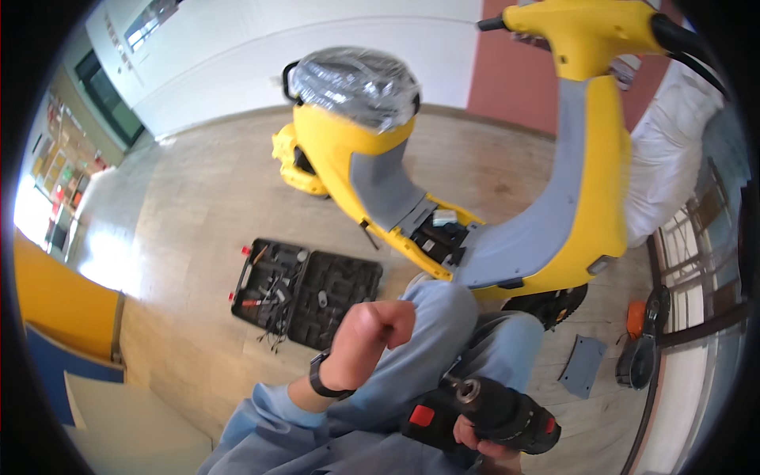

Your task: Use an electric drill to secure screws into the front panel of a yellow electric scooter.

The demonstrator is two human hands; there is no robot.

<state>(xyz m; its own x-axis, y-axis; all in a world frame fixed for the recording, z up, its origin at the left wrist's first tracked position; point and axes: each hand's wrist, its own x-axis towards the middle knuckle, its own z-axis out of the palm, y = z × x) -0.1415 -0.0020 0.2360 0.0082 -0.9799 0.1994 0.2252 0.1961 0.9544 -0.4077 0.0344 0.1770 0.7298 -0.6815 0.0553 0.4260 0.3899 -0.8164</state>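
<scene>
One cordless drill (511,412), black with red accents, in the right hand (479,443); its chuck pointed up and to the left, above the person's lap. The drill body hid much of that hand and the lower edge cut off its forearm; the visible fingers were wrapped round the tool.

One left hand (364,344), back uppermost, raised over the thigh on a bent wrist, fingers curled inward. The fingertips were hidden, so how tightly they closed, or on what, could not be told. One black wristband (326,378) at the wrist; the blue sleeve rose from the lower edge.

One yellow-and-grey scooter (332,150) stood ahead on the floor (190,214), its handlebar cut off at the top. One seat (356,83) under clear plastic film. One open compartment (439,237) in the footboard, contents dark and hard to make out. One wheel (562,305) showed at the front, mostly covered by bodywork.

One open black tool case (348,269), two halves, left of the scooter; small tools in its left half, too jumbled to count.

One loose grey panel (582,366) and one orange object (636,318), kind unclear, lay at right.
</scene>
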